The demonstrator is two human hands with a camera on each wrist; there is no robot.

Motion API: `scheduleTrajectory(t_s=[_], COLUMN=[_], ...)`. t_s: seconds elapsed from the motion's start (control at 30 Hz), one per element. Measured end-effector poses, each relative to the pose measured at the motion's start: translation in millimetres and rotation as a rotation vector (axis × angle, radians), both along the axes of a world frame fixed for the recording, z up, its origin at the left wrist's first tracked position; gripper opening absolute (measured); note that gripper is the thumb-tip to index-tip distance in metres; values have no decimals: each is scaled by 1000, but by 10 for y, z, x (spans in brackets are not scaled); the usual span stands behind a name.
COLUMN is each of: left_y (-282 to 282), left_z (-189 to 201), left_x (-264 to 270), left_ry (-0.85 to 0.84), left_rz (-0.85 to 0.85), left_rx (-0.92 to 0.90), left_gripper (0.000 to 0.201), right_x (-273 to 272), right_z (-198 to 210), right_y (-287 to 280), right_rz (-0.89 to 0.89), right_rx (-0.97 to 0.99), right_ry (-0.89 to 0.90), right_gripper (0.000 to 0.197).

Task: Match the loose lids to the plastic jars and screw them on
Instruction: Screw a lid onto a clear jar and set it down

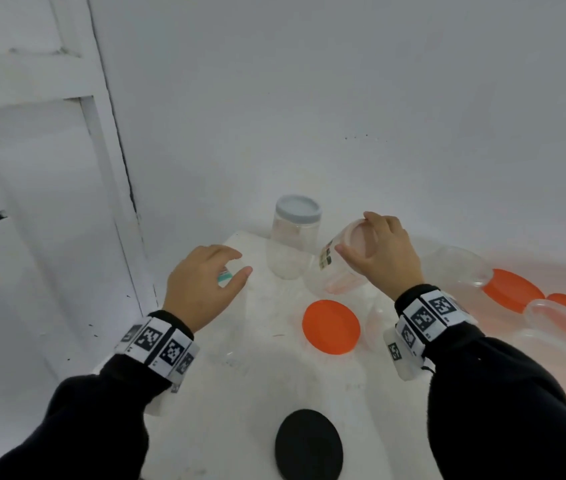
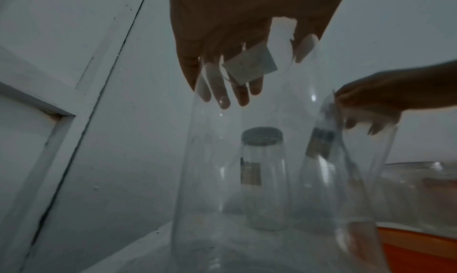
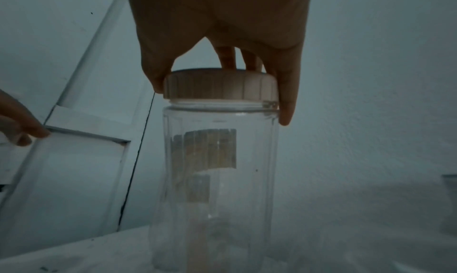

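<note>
Clear ribbed jar (image 1: pixel 335 271) with pale pink lid (image 1: pixel 357 239), upright-ish and tilted in head view, at the far middle of the white tabletop (image 1: pixel 264 368). Right hand (image 1: pixel 382 252) grasps that lid from above, thumb and fingers curled round its rim; right wrist view shows lid seated on the jar neck. Left hand (image 1: pixel 205 289) sits over the mouth of a tall clear jar (image 2: pixel 247 179) with no lid on, fingers curved round its rim by a small sticker. Whether it truly grips the rim: cannot tell. Behind, a capped jar with grey lid (image 1: pixel 298 207). Loose orange lid (image 1: pixel 330 326) lies just near the right wrist, black lid (image 1: pixel 308 445) at the near edge. More clear jars and orange lids (image 1: pixel 513 289) piled at right.
</note>
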State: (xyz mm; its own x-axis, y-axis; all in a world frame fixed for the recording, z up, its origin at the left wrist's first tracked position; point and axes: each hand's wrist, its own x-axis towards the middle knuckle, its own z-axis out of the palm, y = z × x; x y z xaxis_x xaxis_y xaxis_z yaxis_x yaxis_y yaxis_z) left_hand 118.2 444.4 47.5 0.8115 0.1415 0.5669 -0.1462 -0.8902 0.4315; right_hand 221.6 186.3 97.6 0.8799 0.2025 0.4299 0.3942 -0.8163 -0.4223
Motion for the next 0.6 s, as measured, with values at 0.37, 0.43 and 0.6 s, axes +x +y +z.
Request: scheduleTrajectory(t_s=[0.37,0.43,0.6], left_y=[31,31,28], left_z=[-73,-67,-80], left_x=[38,40,48], left_ry=[-101,-107,-118], left_rz=[-63,-70,-80], left_rx=[-19,-39,-65], left_gripper=[41,41,39], right_x=[299,327,379], right_z=[-99,-82,-89], right_y=[255,280,332], right_rz=[-100,-104,-96], right_rx=[-93,-133,-136], right_ry=[90,126,151], right_gripper=[78,84,89])
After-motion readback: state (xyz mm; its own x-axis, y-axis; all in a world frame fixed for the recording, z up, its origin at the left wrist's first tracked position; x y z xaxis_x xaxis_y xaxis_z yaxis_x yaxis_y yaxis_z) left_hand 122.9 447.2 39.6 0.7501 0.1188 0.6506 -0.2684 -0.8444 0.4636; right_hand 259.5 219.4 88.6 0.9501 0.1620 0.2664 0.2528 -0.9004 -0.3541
